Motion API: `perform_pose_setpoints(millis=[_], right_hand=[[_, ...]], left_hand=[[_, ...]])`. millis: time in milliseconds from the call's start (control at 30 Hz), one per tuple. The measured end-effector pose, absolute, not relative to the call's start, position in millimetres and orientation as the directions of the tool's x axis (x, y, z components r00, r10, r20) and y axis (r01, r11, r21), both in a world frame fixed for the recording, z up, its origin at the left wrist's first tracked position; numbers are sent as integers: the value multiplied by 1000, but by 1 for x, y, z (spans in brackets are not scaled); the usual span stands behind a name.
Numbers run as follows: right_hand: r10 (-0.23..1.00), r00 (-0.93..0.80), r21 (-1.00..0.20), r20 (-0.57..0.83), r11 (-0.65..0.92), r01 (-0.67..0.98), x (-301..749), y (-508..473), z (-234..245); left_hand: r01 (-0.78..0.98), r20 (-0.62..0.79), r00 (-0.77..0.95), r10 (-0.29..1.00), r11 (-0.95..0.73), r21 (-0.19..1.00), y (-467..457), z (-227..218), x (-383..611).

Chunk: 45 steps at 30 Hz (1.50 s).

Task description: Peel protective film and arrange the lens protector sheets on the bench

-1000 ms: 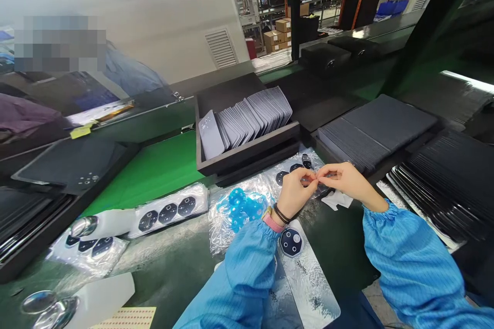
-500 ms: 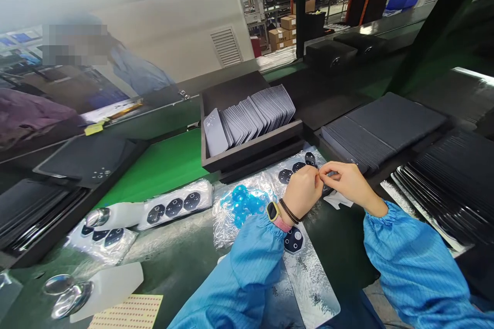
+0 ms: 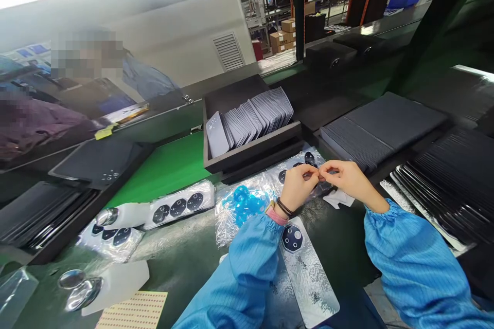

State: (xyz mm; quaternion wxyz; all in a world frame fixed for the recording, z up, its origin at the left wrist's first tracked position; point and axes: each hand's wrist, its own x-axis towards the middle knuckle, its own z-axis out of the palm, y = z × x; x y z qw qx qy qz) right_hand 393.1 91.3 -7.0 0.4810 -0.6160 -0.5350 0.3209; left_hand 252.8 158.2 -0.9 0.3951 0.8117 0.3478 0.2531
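Note:
My left hand (image 3: pixel 299 186) and my right hand (image 3: pixel 346 179) meet fingertip to fingertip above the dark bench, both pinched on a small clear piece too small to name. Both arms wear blue sleeves; a pink-strapped watch and a black band sit on my left wrist. Under the hands lies a clear plastic sheet (image 3: pixel 293 164) carrying dark hexagonal camera-lens parts. Just below my left wrist lies a glossy phone back cover (image 3: pixel 309 277) with a hexagonal lens module (image 3: pixel 292 238) at its top. A small white scrap (image 3: pixel 338 198) lies under my right hand.
A black tray (image 3: pixel 250 151) of upright grey back covers stands behind the hands. Stacks of dark sheets (image 3: pixel 382 126) fill the right. Blue round pieces (image 3: pixel 243 204) lie in plastic to the left, beside a lens strip (image 3: pixel 179 206). A person in blue sits across the green belt (image 3: pixel 165 167).
My hands have stayed pinched together and shifted only slightly. The view has drifted, showing more of the left bench.

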Motion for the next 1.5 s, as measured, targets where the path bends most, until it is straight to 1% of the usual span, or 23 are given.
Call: perform_pose_setpoints(millis=[167, 233, 267, 333, 400, 533, 600, 767, 900, 1067, 1267, 1500], right_hand=[[969, 224, -926, 106, 14, 378, 395, 92, -7], [964, 245, -882, 100, -28, 471, 397, 93, -6], [960, 268, -831, 88, -78, 551, 397, 93, -5], [942, 330, -683, 57, -204, 701, 398, 94, -4], [918, 394, -541, 33, -315, 779, 398, 95, -4], [879, 477, -367, -22, -451, 814, 392, 94, -3], [863, 504, -283, -48, -495, 821, 388, 93, -3], [848, 523, -141, -86, -530, 836, 376, 89, 2], [849, 513, -85, -127, -524, 847, 371, 89, 9], [851, 503, -59, -150, -516, 855, 368, 91, 11], [854, 503, -52, -132, -513, 857, 368, 92, 8], [865, 495, -63, -82, -500, 864, 372, 91, 1]], left_hand=[[389, 66, 636, 769, -394, 833, 160, -1, 252], [413, 42, 638, 769, -388, 824, 162, -2, 253], [431, 31, 637, 770, -390, 813, 164, -3, 255], [479, 11, 634, 774, -404, 779, 168, -5, 261], [532, -11, 635, 773, -427, 731, 172, -6, 270], [616, -52, 652, 757, -488, 619, 170, -7, 290], [641, -66, 659, 749, -515, 569, 166, -6, 298], [675, -82, 667, 741, -553, 488, 159, -4, 302], [696, -95, 658, 747, -555, 456, 161, -3, 300], [713, -131, 647, 751, -535, 453, 167, -5, 299], [719, -152, 629, 763, -496, 487, 179, -14, 299], [698, -158, 623, 766, -453, 554, 193, -23, 292]])
